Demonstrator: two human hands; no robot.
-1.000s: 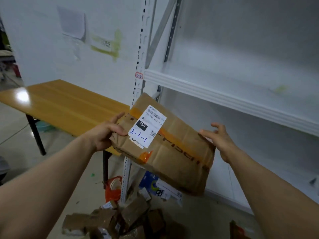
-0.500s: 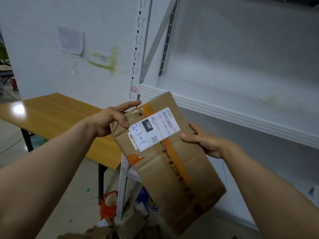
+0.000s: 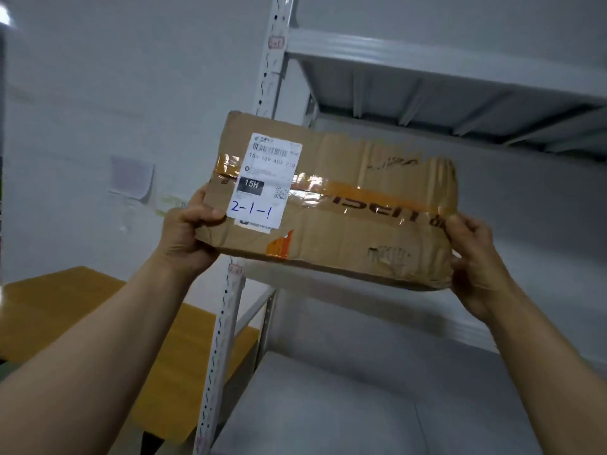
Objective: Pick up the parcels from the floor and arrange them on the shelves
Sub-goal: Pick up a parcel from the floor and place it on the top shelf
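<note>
A flat, creased cardboard parcel (image 3: 354,224) is held up in the air by both hands, directly in front of the white perforated upright (image 3: 225,339) of the shelving unit, and it hides a stretch of that post. Its long side runs nearly level, sloping slightly down towards the right of the upright.

The left hand (image 3: 185,238) holds the parcel's left end, just left of the upright. Its grip is closed on the cardboard, with the thumb pressed on the front face beside the label and the other fingers curled behind. The right hand (image 3: 476,261) holds the far end, well to the right of the upright. Its grip pinches the taped edge, thumb on the front and fingers wrapped behind.

A white shipping label (image 3: 266,182) sits on the front face about where the upright passes behind. It carries a barcode, a black box reading 15H and a blue handwritten 2-1-1. Orange tape (image 3: 361,195) runs from it along the parcel's length, away from the upright.

To the right of the upright, the upper shelf (image 3: 443,65) is above the parcel, its ribbed underside showing, and the lower shelf (image 3: 328,408) lies below. The parcel hangs between the two. To the left of the upright, a wooden surface (image 3: 65,310) stands low against the white wall, and a pale paper sheet (image 3: 131,175) is stuck higher up.
</note>
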